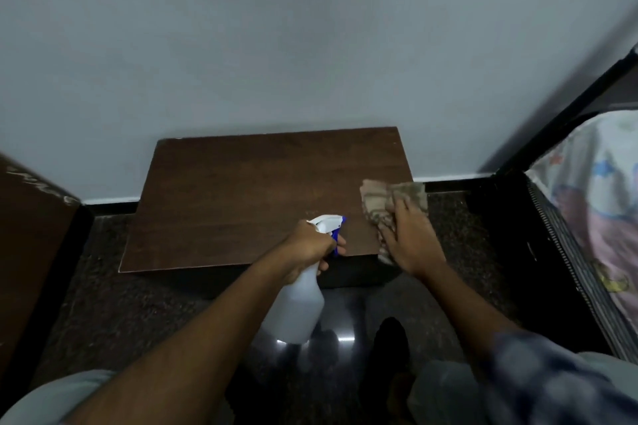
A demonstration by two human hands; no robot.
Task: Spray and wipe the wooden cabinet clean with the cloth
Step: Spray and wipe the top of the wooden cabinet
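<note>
A low dark wooden cabinet (262, 190) stands against the pale wall, its flat top facing me. My left hand (310, 247) grips the neck of a white spray bottle (298, 307) with a blue-and-white trigger head that points over the cabinet's front edge. My right hand (411, 238) presses a brownish patterned cloth (379, 198) flat on the top's right front corner. Part of the cloth hangs over the right edge.
A brown wooden panel (31, 238) stands at the left. A bed (593, 217) with a dark frame and patterned sheet fills the right side. The floor (114, 290) is dark speckled stone, glossy near my feet (390, 338).
</note>
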